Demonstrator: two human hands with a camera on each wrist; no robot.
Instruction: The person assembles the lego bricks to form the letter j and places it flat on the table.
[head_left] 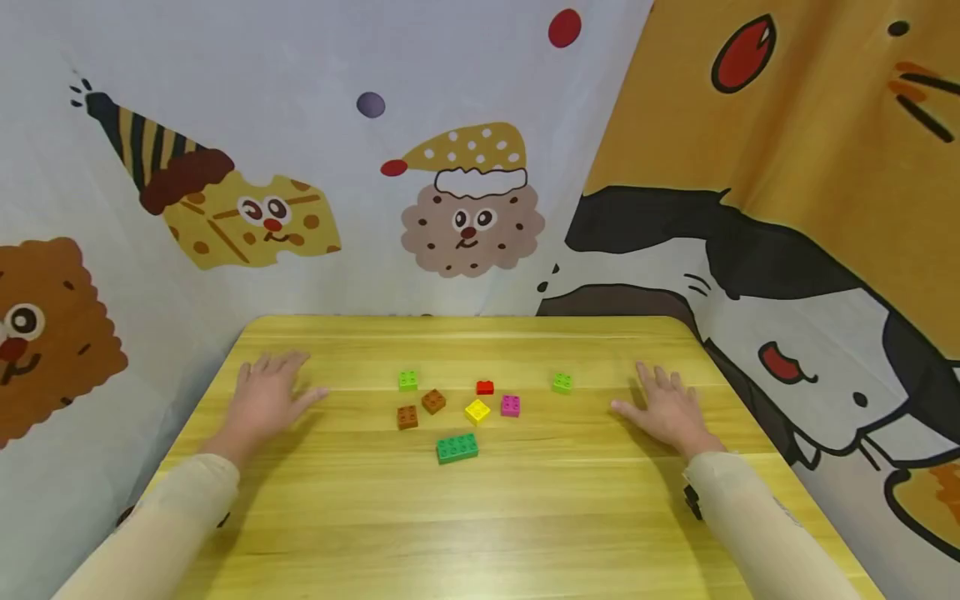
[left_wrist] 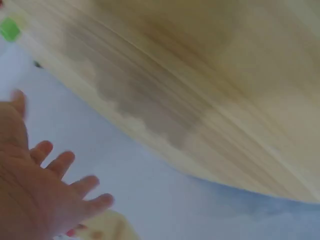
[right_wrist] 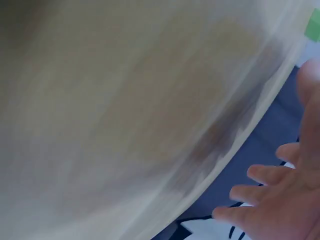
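Note:
In the head view my left hand [head_left: 264,400] is held over the left side of the wooden table with fingers spread, holding nothing. My right hand [head_left: 666,408] is likewise spread over the right side. Between them lie building bricks: a lime brick [head_left: 408,381], two brown bricks, one upper [head_left: 433,401] and one lower [head_left: 407,417], a red brick [head_left: 485,387], a yellow brick [head_left: 477,412], a magenta brick [head_left: 511,406] and a longer green brick [head_left: 457,448]. Nearest the right hand is another lime brick [head_left: 562,382]. Both wrist views show empty palms.
The wooden table [head_left: 480,533] has rounded far corners. Behind it hangs a white and orange cloth [head_left: 300,50] printed with cartoon figures, which runs along the table's far and side edges.

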